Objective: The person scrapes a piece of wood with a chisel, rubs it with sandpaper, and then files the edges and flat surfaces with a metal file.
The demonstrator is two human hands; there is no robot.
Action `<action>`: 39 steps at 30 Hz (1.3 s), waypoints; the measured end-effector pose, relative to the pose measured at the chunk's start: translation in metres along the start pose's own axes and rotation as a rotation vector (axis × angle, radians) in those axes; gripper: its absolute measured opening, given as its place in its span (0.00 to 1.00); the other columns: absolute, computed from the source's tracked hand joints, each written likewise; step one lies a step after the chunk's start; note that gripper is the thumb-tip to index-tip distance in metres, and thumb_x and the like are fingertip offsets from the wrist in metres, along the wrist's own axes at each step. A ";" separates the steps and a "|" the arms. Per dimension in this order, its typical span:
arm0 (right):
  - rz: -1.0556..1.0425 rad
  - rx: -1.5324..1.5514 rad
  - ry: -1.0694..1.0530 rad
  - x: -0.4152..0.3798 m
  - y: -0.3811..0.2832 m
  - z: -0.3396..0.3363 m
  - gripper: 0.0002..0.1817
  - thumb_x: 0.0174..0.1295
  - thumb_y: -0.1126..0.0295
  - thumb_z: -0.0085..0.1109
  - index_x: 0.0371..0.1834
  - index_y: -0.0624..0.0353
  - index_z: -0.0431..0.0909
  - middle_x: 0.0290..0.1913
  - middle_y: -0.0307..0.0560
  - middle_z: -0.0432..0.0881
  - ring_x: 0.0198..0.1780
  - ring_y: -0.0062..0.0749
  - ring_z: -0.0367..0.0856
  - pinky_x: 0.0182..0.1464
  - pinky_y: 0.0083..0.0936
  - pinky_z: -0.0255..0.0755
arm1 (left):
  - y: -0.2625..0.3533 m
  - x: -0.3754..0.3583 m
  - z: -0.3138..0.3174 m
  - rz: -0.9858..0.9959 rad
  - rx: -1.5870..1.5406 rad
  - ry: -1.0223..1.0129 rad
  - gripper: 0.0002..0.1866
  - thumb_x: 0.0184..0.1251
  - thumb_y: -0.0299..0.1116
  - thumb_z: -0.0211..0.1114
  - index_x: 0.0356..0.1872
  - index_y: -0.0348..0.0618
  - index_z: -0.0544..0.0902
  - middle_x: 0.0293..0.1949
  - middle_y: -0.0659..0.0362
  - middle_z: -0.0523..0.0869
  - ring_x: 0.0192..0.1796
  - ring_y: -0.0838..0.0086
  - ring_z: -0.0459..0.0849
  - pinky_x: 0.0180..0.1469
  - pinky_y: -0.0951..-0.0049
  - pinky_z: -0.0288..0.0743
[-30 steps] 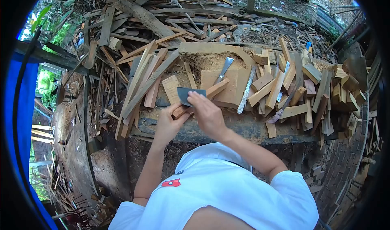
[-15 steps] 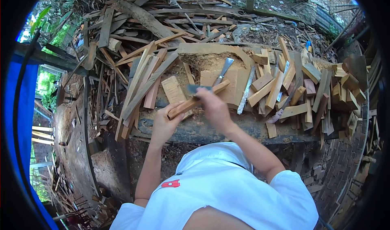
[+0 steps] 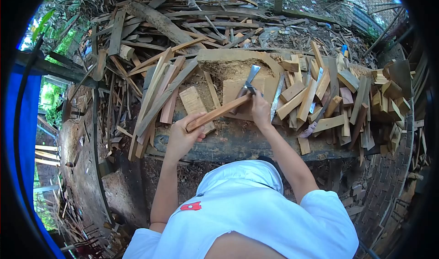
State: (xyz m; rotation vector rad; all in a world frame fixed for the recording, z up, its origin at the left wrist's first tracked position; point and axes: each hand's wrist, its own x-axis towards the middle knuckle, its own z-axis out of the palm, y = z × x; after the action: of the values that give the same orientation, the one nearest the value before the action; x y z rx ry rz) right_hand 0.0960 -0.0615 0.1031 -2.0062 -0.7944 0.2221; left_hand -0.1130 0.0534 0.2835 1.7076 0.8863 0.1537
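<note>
A squared wooden stick [image 3: 215, 115] slants up and right over the work block. My left hand [image 3: 183, 138] grips its lower end, thumb and fingers wrapped round it. At the upper end, my right hand [image 3: 261, 109] is closed on a dark metal-bladed tool [image 3: 238, 104], whose blade lies beside the stick; the exact kind I cannot tell. Just beyond, a tool with a bright flared blade [image 3: 253, 72] rests on the pale wooden block [image 3: 231, 86]. A short flat board [image 3: 193, 101] lies left of the stick.
Long wood strips [image 3: 160, 94] lean at the bench's left. Cut wood pieces [image 3: 304, 101] crowd its right, near a long narrow whitish strip [image 3: 277, 96]. The dark bench edge [image 3: 224, 145] runs in front of me. Scrap wood [image 3: 169, 28] is heaped behind.
My right hand and the dark tool have moved right, from the stick's middle to its upper end. The stick has swung slightly, its lower end still in my left hand.
</note>
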 end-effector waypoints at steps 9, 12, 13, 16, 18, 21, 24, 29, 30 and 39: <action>-0.504 0.055 0.194 -0.015 -0.025 -0.008 0.13 0.72 0.74 0.45 0.55 0.63 0.73 0.44 0.61 0.83 0.44 0.57 0.83 0.44 0.46 0.78 | 0.008 0.005 -0.010 0.118 0.162 -0.078 0.22 0.60 0.33 0.73 0.56 0.40 0.83 0.53 0.53 0.81 0.56 0.67 0.82 0.59 0.69 0.74; 0.195 -0.110 -0.216 -0.012 -0.004 -0.017 0.15 0.71 0.77 0.48 0.60 0.59 0.73 0.48 0.64 0.81 0.49 0.55 0.83 0.46 0.46 0.75 | 0.003 0.004 -0.008 0.206 0.330 -0.069 0.22 0.57 0.32 0.74 0.53 0.37 0.84 0.52 0.53 0.81 0.54 0.63 0.82 0.58 0.68 0.75; 0.194 -0.111 -0.211 -0.015 -0.012 -0.016 0.15 0.71 0.77 0.48 0.60 0.59 0.73 0.48 0.64 0.81 0.49 0.55 0.83 0.46 0.46 0.75 | 0.004 0.004 -0.006 0.246 0.418 -0.037 0.25 0.55 0.31 0.75 0.56 0.38 0.82 0.52 0.52 0.81 0.54 0.63 0.82 0.58 0.67 0.75; -0.241 0.180 -0.048 -0.044 -0.052 -0.007 0.16 0.68 0.80 0.51 0.59 0.61 0.73 0.52 0.62 0.81 0.56 0.55 0.81 0.54 0.43 0.75 | 0.004 0.004 0.000 0.289 0.500 0.055 0.34 0.51 0.31 0.77 0.63 0.40 0.77 0.52 0.49 0.81 0.55 0.62 0.82 0.58 0.66 0.75; -0.473 0.237 -0.081 -0.058 -0.089 -0.016 0.21 0.62 0.85 0.54 0.59 0.63 0.73 0.59 0.59 0.79 0.64 0.53 0.76 0.66 0.41 0.71 | 0.004 0.004 0.002 0.294 0.502 0.112 0.39 0.50 0.31 0.78 0.67 0.42 0.73 0.53 0.48 0.81 0.56 0.62 0.82 0.59 0.66 0.75; -0.567 0.187 -0.102 -0.054 -0.089 -0.023 0.17 0.63 0.80 0.53 0.56 0.63 0.75 0.59 0.57 0.80 0.63 0.50 0.77 0.65 0.40 0.72 | 0.005 0.004 0.004 0.227 0.394 0.088 0.49 0.49 0.31 0.78 0.75 0.46 0.62 0.56 0.46 0.80 0.59 0.63 0.81 0.58 0.66 0.76; -0.378 0.087 0.030 -0.038 -0.025 0.000 0.15 0.66 0.79 0.49 0.56 0.62 0.75 0.55 0.59 0.81 0.55 0.53 0.82 0.57 0.41 0.77 | 0.002 -0.001 0.004 0.217 0.225 0.095 0.54 0.50 0.29 0.78 0.78 0.49 0.54 0.58 0.43 0.79 0.61 0.63 0.80 0.58 0.66 0.77; -0.154 0.081 -0.085 -0.030 -0.049 -0.007 0.13 0.69 0.76 0.47 0.54 0.64 0.74 0.49 0.62 0.82 0.48 0.53 0.83 0.48 0.43 0.79 | -0.001 -0.004 0.012 0.149 -0.234 0.085 0.56 0.55 0.22 0.73 0.79 0.51 0.42 0.62 0.42 0.74 0.62 0.65 0.78 0.59 0.67 0.77; -0.292 0.138 -0.092 -0.034 -0.067 -0.005 0.15 0.67 0.78 0.48 0.56 0.64 0.73 0.53 0.62 0.81 0.52 0.54 0.82 0.53 0.43 0.78 | -0.004 -0.001 0.013 0.152 -0.235 0.076 0.56 0.55 0.22 0.73 0.79 0.51 0.42 0.62 0.42 0.74 0.62 0.65 0.78 0.59 0.67 0.77; -0.361 0.182 -0.087 -0.027 -0.079 -0.006 0.17 0.65 0.80 0.50 0.58 0.63 0.74 0.59 0.60 0.79 0.61 0.51 0.78 0.62 0.41 0.75 | -0.009 -0.002 0.003 0.210 0.040 0.076 0.49 0.61 0.19 0.66 0.77 0.34 0.42 0.62 0.44 0.76 0.62 0.65 0.78 0.63 0.69 0.72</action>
State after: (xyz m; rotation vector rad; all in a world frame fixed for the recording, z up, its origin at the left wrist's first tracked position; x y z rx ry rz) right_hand 0.0430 -0.0540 0.1669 -1.6589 -1.1332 0.1655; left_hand -0.1166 0.0503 0.2752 1.8405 0.7681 0.3455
